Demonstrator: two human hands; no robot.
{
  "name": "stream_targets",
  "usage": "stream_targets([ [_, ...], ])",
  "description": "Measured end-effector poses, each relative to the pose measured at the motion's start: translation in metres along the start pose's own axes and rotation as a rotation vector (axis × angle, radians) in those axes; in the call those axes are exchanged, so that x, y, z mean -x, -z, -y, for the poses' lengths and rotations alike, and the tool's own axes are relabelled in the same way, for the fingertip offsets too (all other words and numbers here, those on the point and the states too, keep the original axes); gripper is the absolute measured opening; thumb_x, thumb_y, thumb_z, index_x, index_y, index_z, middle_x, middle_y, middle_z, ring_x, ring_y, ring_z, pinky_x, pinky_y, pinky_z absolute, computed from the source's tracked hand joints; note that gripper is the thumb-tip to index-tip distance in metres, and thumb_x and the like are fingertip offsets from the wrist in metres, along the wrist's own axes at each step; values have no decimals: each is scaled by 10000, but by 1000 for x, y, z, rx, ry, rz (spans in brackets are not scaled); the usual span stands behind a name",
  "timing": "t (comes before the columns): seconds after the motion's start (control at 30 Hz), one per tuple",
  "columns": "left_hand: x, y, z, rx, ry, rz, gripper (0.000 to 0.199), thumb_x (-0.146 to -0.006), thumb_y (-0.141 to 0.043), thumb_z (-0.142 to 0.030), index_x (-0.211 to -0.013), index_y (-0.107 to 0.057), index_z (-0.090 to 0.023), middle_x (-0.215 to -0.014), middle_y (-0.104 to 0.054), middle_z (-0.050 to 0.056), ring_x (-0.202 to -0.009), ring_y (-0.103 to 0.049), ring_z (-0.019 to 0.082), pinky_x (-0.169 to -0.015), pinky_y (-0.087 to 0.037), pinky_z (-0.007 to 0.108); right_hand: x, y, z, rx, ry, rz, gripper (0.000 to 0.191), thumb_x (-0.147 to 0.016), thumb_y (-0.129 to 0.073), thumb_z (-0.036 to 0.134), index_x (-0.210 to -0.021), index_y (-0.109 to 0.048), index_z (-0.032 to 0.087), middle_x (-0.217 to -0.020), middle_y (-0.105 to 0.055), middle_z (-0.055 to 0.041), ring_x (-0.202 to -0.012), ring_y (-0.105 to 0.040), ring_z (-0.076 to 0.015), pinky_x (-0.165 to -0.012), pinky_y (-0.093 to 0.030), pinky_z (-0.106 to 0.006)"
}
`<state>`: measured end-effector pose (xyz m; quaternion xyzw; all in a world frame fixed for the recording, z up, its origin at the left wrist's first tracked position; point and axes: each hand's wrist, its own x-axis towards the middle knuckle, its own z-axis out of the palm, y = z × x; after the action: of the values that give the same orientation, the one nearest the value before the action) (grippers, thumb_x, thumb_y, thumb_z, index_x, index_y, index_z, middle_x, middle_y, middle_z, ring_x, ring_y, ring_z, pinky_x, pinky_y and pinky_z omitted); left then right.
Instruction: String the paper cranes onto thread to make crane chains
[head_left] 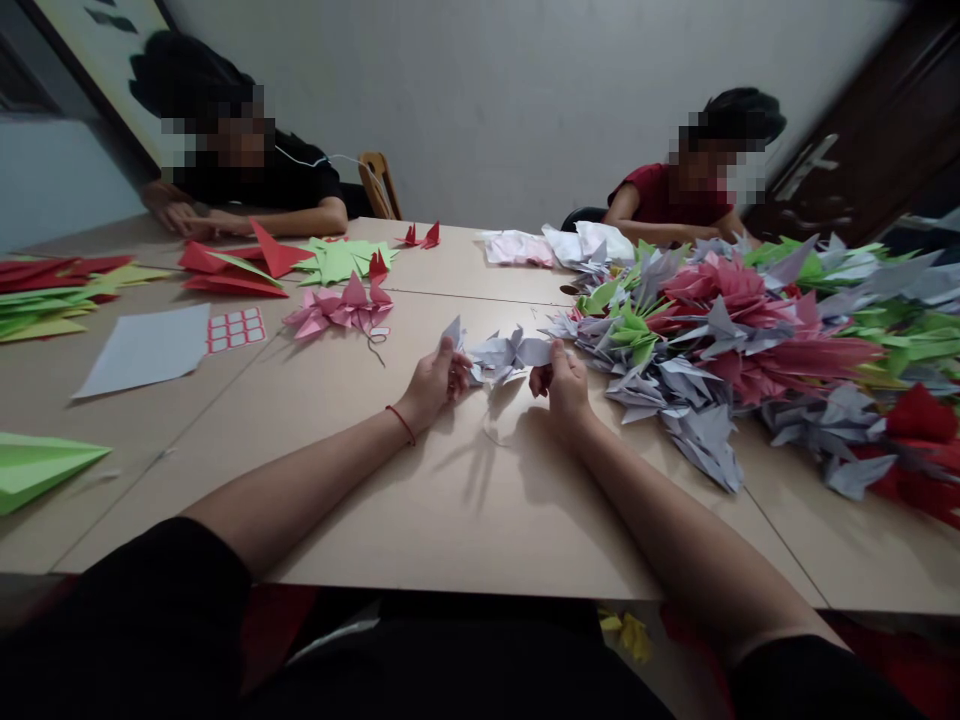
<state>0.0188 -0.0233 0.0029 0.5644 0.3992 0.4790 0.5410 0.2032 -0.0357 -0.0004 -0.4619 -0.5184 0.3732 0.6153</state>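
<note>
Together, left hand, right hand, pinching grey origami piece

Nothing legible anywhere. Sticker sheet, left of centre on the table, shows a grid of pink-edged labels, no readable print. Small white tag by the pink paper flowers: too small to read. Grey folded paper, near centre: no visible markings.
</note>
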Motion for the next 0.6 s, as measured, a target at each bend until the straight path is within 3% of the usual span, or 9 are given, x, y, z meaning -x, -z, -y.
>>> stream_targets([
  [0.13,7,-4,0,-72,-24,161,604,-718,-419,-776,-688,-469,-174,-523,-512,-32,-360,-438,63,-352,-269,194,14,-11,4,31,43,20,632,-864,-371,644,-416,-421,201,-328,-378,24,-340,-350,-79,-366,-273,-227],
  [0.27,11,-7,0,-142,-47,248,541,-821,-408,-664,-629,-495,-166,-469,-489,-26,-396,-442,80,-430,-359,220,29,-27,5,34,47,80,575,-862,-341,664,-526,-442,208,-403,-434,27,-367,-393,-94,-381,-311,-234],
  [0.47,12,-7,0,-220,-140,171,488,-889,-372,-550,-578,-444,-181,-476,-446,-34,-440,-414,85,-471,-354,232,32,-34,-4,100,16,216,473,-810,-524,594,-542,-455,211,-427,-424,32,-437,-450,-120,-423,-344,-241],
  [0.6,12,-9,1,-278,-194,178,433,-903,-377,-494,-600,-436,-190,-498,-444,-43,-474,-421,90,-516,-369,234,29,-34,-8,115,16,242,448,-855,-434,590,-598,-444,223,-460,-411,36,-480,-452,-129,-453,-356,-242],
])
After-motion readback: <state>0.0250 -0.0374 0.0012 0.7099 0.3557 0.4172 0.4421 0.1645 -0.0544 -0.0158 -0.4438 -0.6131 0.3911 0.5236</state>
